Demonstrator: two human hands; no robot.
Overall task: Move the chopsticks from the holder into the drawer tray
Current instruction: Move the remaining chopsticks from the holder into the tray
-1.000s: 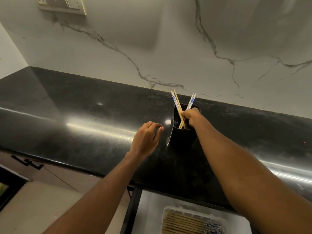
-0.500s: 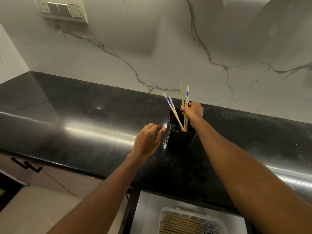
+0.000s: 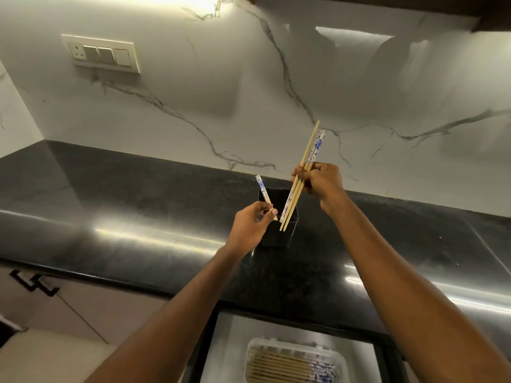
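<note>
Fingers of the right hand are curled tight around a bunch of chopsticks, which I count as three: two plain wooden and one white with blue flowers, tilted up to the right, their lower tips hanging just above the mouth of the holder. From my remote seat I see the left hand pinched shut on a single blue-and-white chopstick, thumb and fingertips together, its patterned end leaning up and left at the holder's left rim. One black square holder stands on the glossy black counter, below the marble wall. Near the bottom edge, one open drawer shows one white tray already filled with a row of chopsticks, too many and too blurred for me to count.
</note>
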